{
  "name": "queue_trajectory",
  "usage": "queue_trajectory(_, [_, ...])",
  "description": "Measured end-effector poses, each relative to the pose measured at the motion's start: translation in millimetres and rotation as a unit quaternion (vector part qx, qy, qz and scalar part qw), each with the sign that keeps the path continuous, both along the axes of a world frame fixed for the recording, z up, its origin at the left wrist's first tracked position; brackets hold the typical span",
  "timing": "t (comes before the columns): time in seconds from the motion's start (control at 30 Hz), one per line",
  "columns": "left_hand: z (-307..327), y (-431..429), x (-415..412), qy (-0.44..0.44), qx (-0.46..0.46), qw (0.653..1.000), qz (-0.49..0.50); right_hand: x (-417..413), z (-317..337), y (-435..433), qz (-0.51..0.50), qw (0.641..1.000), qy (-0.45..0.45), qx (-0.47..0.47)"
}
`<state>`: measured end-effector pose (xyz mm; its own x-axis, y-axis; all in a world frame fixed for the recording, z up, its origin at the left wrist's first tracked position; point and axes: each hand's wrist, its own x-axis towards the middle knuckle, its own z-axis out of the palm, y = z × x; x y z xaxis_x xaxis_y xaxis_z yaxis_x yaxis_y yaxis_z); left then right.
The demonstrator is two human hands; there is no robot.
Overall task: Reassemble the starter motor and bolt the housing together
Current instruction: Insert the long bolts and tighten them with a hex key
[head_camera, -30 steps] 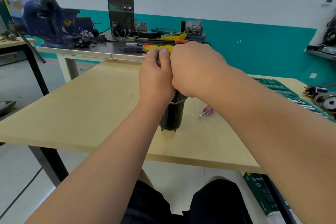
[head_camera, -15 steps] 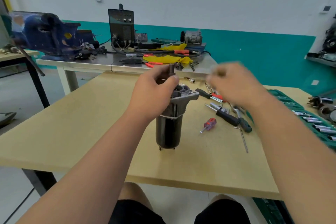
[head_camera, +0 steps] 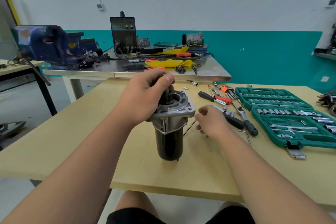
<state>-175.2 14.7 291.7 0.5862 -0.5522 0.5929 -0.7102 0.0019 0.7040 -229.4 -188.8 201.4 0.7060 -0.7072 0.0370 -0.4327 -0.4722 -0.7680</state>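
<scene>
A person is sitting at a pale wooden desk (head_camera: pixel 76 143), working on one starter motor (head_camera: pixel 170 132) that is standing upright between the two hands. The left hand (head_camera: pixel 145 96) is curling its fingers around the shaft end at the top of the motor and steadying it. The right hand (head_camera: pixel 211 123) is hovering just right of the motor, fingers loosely curled as if pinching something small, though what, if anything, cannot be told. A thin metal rod (head_camera: pixel 189 128), probably a long housing bolt, is lying on the desk between the motor and that hand. The grey nose casting is already sitting on the black body, so the parts seem to be stacked; judging by the open ear holes in the flange, bolting the housing is still waiting to be done. To the right of the right hand, loose tools are lying: two dark-handled drivers, one ratchet, one set of hex keys with an orange holder, and several loose sockets. Further right, one open green socket case (head_camera: pixel 291 116) is lying. Beyond the hands, a second steel desk (head_camera: pixel 209 75) is carrying one blue vise (head_camera: pixel 52 45).
</scene>
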Motion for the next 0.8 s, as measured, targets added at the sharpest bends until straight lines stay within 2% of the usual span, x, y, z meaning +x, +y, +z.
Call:
queue_trajectory(0.03, [-1.5,5.7,2.2,-0.007,-0.006,1.0,-0.009,-3.9,2.1,5.5,0.007,0.999,-0.039,-0.013])
queue_trajectory(0.07, [-3.5,11.8,4.2,-0.012,-0.013,1.0,-0.013,-8.8,4.1,12.0,0.026,0.996,-0.088,0.012])
queue_trajectory(0.13, [-10.0,24.9,10.6,-0.005,-0.041,0.999,-0.007,-19.1,3.7,27.1,0.105,0.978,-0.143,0.114])
queue_trajectory(0.2, [-18.8,40.4,20.2,0.053,-0.08,0.995,0.0,-28.6,-4.2,44.0,0.205,0.959,-0.128,0.148])
queue_trajectory(0.27, [-28.2,58.6,35.0,0.138,-0.1,0.985,-0.004,-31.5,-10.1,60.1,0.266,0.952,-0.097,0.119])
queue_trajectory(0.33, [-38.6,74.2,49.7,0.184,-0.101,0.978,-0.005,-24.7,-11.5,71.9,0.268,0.955,-0.068,0.109])
queue_trajectory(0.43, [-53.4,79.6,61.6,0.26,-0.18,0.949,-0.018,-6.5,-9.9,79.5,0.22,0.965,-0.06,0.13])
queue_trajectory(0.53, [-64.8,70.2,64.6,0.347,-0.259,0.901,-0.009,5.8,-12.1,79.6,0.194,0.975,-0.047,0.094])
queue_trajectory(0.6, [-69.6,65.0,68.9,0.383,-0.295,0.875,0.015,5.0,-18.0,79.4,0.205,0.977,-0.037,0.038])
queue_trajectory(0.7, [-75.3,59.3,76.0,0.384,-0.32,0.863,0.076,-1.0,-24.3,79.0,0.274,0.961,0.004,-0.016])
queue_trajectory(0.8, [-91.8,51.3,83.0,0.381,-0.29,0.865,0.151,-1.1,-23.8,77.9,0.294,0.952,0.033,-0.082])
